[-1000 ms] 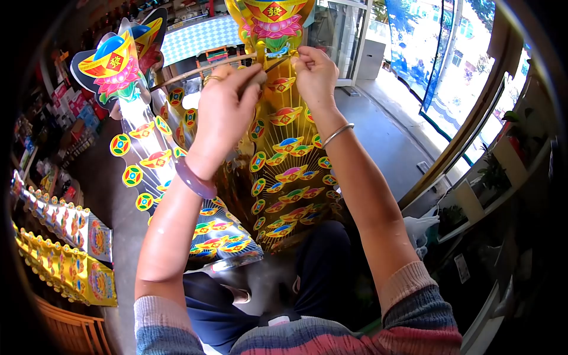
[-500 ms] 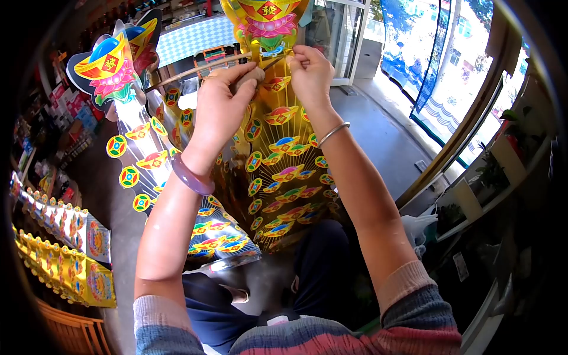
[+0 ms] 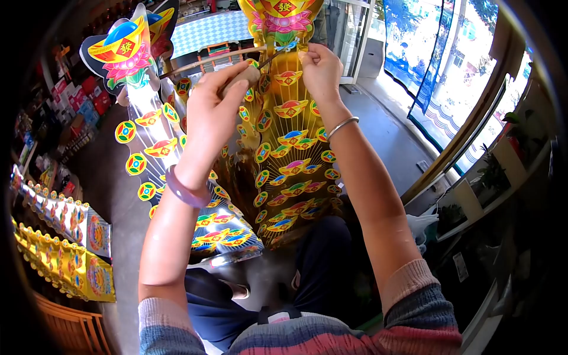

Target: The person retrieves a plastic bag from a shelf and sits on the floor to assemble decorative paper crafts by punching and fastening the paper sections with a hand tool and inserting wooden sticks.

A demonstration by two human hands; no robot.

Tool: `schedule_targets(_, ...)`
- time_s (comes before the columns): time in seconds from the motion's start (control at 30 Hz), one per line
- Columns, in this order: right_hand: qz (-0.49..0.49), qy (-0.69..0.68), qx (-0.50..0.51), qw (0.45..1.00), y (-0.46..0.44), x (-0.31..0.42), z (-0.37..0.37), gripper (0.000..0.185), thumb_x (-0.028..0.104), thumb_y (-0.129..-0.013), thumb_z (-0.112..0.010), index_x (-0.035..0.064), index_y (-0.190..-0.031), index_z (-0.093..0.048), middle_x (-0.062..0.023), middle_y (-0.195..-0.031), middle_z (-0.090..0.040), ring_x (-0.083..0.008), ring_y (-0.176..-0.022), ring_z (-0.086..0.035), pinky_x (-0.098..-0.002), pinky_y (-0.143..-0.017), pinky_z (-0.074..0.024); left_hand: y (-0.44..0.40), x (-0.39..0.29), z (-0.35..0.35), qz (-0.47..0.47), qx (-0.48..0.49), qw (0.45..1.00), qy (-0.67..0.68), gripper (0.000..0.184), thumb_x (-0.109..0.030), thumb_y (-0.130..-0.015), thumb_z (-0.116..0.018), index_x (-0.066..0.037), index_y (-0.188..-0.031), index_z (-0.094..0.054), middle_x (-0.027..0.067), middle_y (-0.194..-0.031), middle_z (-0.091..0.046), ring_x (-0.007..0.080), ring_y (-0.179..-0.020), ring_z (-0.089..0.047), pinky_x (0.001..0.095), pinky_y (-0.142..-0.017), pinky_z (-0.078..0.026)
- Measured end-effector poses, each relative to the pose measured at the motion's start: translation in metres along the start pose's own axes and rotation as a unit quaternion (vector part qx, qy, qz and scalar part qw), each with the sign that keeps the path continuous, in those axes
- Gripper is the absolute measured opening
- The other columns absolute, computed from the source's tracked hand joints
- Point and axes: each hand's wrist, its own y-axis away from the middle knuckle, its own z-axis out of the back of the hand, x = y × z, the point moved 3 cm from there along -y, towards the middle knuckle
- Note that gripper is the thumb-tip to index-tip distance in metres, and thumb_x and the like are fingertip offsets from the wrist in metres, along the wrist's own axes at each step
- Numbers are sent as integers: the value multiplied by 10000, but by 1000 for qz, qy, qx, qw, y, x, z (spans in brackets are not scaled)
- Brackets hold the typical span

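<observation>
My left hand [image 3: 216,100] is closed around an awl [image 3: 251,76] with a thick pale handle. The awl's thin dark shaft slants up and right towards the top of a shiny gold decorated panel [image 3: 290,136]. Beside that panel's upper right edge, my right hand [image 3: 322,71] is closed in a pinch; what lies between the fingers is hidden. A lotus-and-ingot topper [image 3: 284,18] rises above the gold panel. On the left stands a silver decorated panel [image 3: 155,127] with a similar topper [image 3: 121,50].
Smaller silver [image 3: 71,222] and gold [image 3: 65,269] decorated pieces stand at the lower left, above a wooden chair [image 3: 74,322]. A checkered table [image 3: 207,32] is at the back. A glass door [image 3: 349,35] and blue curtain [image 3: 429,53] are on the right.
My left hand has drawn slightly down and left with the awl, so more of its shaft shows. My right hand has shifted slightly right in view, as have the panels.
</observation>
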Motion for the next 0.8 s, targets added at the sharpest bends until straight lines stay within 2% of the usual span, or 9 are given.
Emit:
schedule_targets(0.17, 170, 78, -81, 979, 1, 0, 16, 203, 96, -739, -655, 59, -937, -628, -114, -849, -605, -280, -798, -581, -384, -744, -451, 60, 2, 4, 213, -25, 922, 321, 297, -66, -884, -517, -28, -1178, -510, 23, -928, -547, 71, -695, -513, 203, -613, -420)
schedule_targets(0.23, 91, -15, -73, 993, 37, 35, 40, 182, 163, -842, -604, 42, -975, -627, -98, -888, -619, -209, -757, -596, -337, -705, -472, 96, 13, 5, 210, -80, 881, 417, 289, -40, -888, -524, -25, -1174, -481, 36, -929, -542, 95, -703, -529, 205, -630, -437)
schedule_targets(0.3, -12, -66, 106, 992, 99, 43, 55, 245, 209, -937, -494, 25, -1005, -640, -82, -897, -632, -129, -786, -595, -251, -717, -462, 138, 20, 7, 211, -113, 869, 433, 275, -19, -886, -544, -24, -1150, -467, 54, -934, -547, 127, -766, -575, 225, -688, -472)
schedule_targets(0.37, -75, -135, 347, 925, 191, 38, 47, 261, 166, -958, -451, -12, -1102, -576, -74, -951, -628, -114, -861, -575, -250, -774, -450, 185, 34, 1, 221, -124, 872, 418, 262, -52, -889, -554, -28, -1133, -460, 101, -953, -597, 179, -850, -608, 278, -743, -495)
schedule_targets(0.4, -234, -202, 401, 862, 231, 54, 47, 268, 128, -945, -465, -29, -1153, -528, -66, -977, -620, -117, -945, -560, -262, -816, -448, 206, 38, -3, 233, -121, 873, 411, 240, -35, -879, -566, -31, -1093, -460, 103, -971, -597, 170, -853, -605, 272, -749, -489)
schedule_targets(0.43, -219, -201, 448, 843, 263, 54, 46, 289, 124, -933, -497, -42, -1169, -509, -70, -1003, -612, -115, -984, -551, -253, -838, -443, 232, 49, -7, 256, -80, 885, 380, 239, -8, -873, -567, -38, -1083, -458, 89, -979, -598, 139, -870, -592, 250, -768, -472)
schedule_targets(0.63, -371, -324, 413, 766, 340, 49, 17, 258, 75, -905, -528, -52, -1129, -523, -71, -1020, -610, -94, -940, -570, -237, -815, -454, 310, 63, 18, 299, -49, 916, 262, 347, 6, -844, -617, -36, -1176, -522, 31, -1051, -574, 93, -937, -548, 241, -864, -439)
schedule_targets(0.73, -251, -282, 438, 816, 368, 54, -1, 294, -36, -836, -567, -36, -1125, -517, -76, -933, -624, -88, -814, -602, -234, -706, -490, 352, 86, 54, 341, -121, 917, 171, 277, 45, -831, -596, -12, -1101, -572, 33, -1014, -580, 126, -945, -566, 256, -850, -453)
schedule_targets(0.8, -280, -295, 496, 767, 392, 66, -14, 313, 3, -879, -491, -28, -1189, -464, -91, -929, -612, -91, -740, -587, -235, -682, -492, 387, 122, 94, 363, -174, 915, -38, 307, 86, -791, -587, -6, -1082, -553, 65, -1008, -589, 153, -908, -579, 267, -812, -469)
